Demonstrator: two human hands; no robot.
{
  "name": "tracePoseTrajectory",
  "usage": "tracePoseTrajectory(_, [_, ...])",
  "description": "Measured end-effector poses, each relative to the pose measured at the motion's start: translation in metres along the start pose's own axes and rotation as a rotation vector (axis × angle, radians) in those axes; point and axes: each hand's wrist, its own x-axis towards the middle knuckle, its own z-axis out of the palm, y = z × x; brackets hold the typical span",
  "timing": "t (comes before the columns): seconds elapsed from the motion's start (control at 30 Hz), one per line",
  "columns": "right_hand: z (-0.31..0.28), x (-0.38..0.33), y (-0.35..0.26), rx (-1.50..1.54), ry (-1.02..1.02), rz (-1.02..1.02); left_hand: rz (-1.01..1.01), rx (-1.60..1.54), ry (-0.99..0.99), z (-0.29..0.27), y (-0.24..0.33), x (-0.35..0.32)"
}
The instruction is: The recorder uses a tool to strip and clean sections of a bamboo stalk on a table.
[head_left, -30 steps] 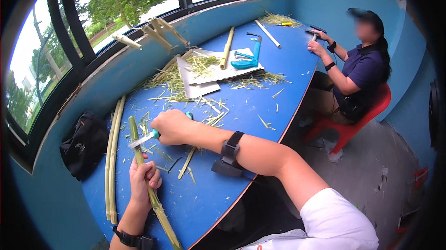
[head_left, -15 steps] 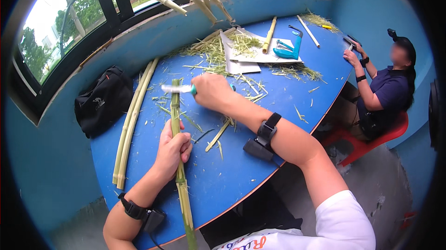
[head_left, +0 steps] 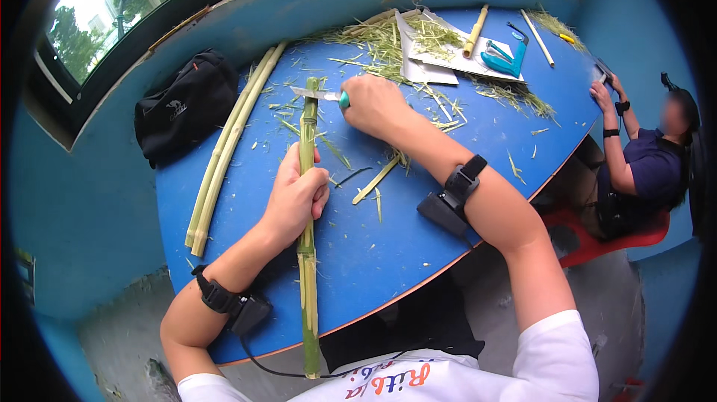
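A green bamboo stalk (head_left: 308,245) runs from near my lap up over the blue table, with pale peeled strips along its lower part. My left hand (head_left: 297,191) is wrapped round its middle. In my right hand (head_left: 376,107) is a knife (head_left: 323,94) with a teal handle, gripped in a fist. Its blade points left and lies across the stalk near the upper end. Just how the edge meets the bamboo is too small to tell. Green shavings (head_left: 336,150) and a split bamboo strip (head_left: 376,181) lie right of the stalk.
Two long peeled poles (head_left: 233,141) lie at the left beside a black bag (head_left: 187,107). Farther back are white boards (head_left: 467,64) under shavings, a teal folding saw (head_left: 505,57) and a short bamboo piece (head_left: 476,31). Another person (head_left: 642,156) sits at the right, handling something.
My view has shifted, so the table sits differently in the picture. The knife stays at the stalk's upper end, its blade now lying more directly across it. Both grips are unchanged.
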Motion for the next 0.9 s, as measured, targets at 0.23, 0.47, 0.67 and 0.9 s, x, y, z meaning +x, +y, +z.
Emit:
tracePoseTrajectory(0.23, [-0.001, -0.002, -0.002, 0.071, 0.006, -0.066, -0.045, -0.007, 0.006, -0.004, 0.006, -0.002])
tracePoseTrajectory(0.47, [-0.002, -0.008, -0.015, 0.027, -0.089, -0.067, -0.031, -0.109, 0.015, -0.003, 0.005, -0.002])
tracePoseTrajectory(0.67, [0.003, 0.017, 0.011, -0.111, 0.198, 0.085, -0.075, 0.166, -0.104, 0.006, 0.009, -0.019])
tracePoseTrajectory(0.9, [-0.001, 0.014, 0.019, 0.021, 0.12, 0.149, -0.083, -0.003, -0.209, 0.009, 0.009, -0.016])
